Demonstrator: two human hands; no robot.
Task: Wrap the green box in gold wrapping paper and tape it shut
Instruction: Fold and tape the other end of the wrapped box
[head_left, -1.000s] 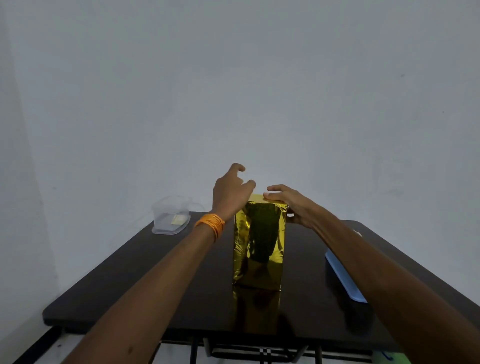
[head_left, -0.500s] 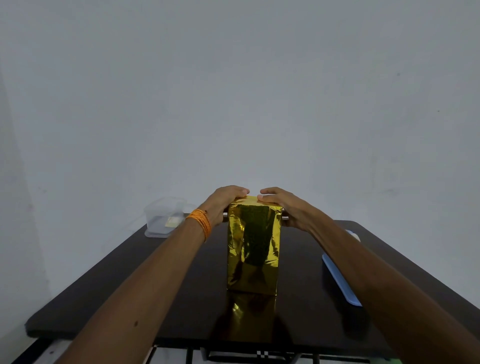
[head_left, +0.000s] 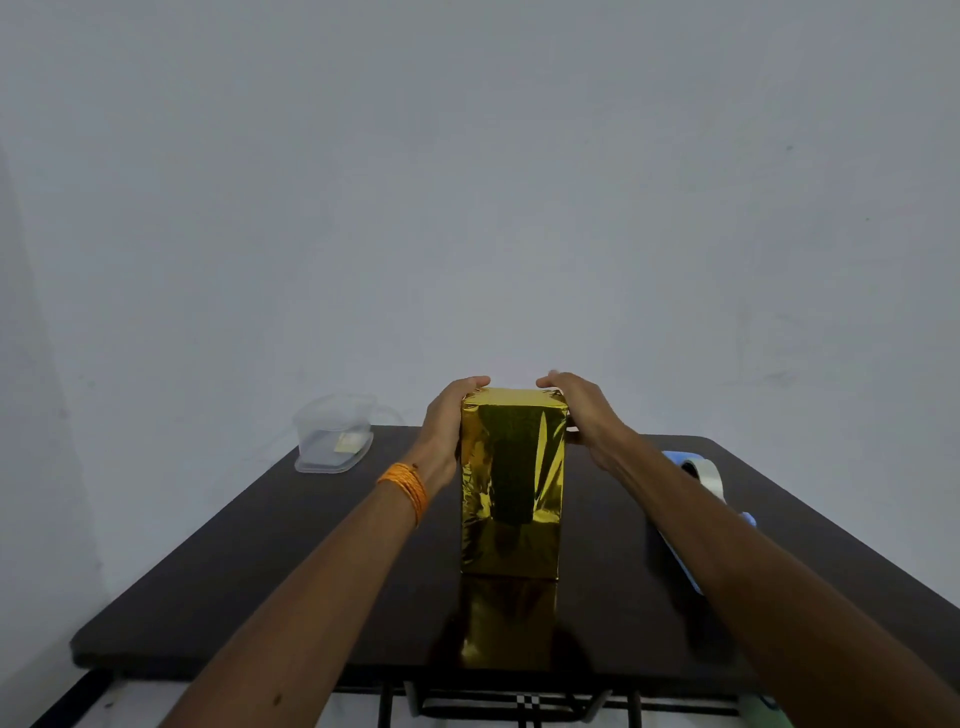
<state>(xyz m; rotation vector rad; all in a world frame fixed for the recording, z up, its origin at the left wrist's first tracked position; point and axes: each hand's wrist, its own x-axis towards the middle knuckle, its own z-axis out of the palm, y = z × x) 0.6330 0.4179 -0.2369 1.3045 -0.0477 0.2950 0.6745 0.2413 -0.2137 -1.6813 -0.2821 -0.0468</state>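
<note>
The box (head_left: 511, 488) stands upright in the middle of the dark table (head_left: 260, 561), covered all over in shiny gold wrapping paper; no green shows. My left hand (head_left: 447, 421), with an orange band at the wrist, presses flat against the box's upper left side, fingertips curled over the top edge. My right hand (head_left: 582, 415) clasps the upper right side the same way. A roll of clear tape (head_left: 704, 475) lies at the table's right, partly behind my right forearm.
A clear plastic container (head_left: 335, 434) sits at the table's far left corner. A blue flat piece (head_left: 680, 551) lies along the right side under the tape roll. A plain grey wall stands right behind the table. Metal table legs show below the near edge.
My left hand came down from above the box onto its left side. My right hand slid from the top to the right side. The view has tilted down a little.
</note>
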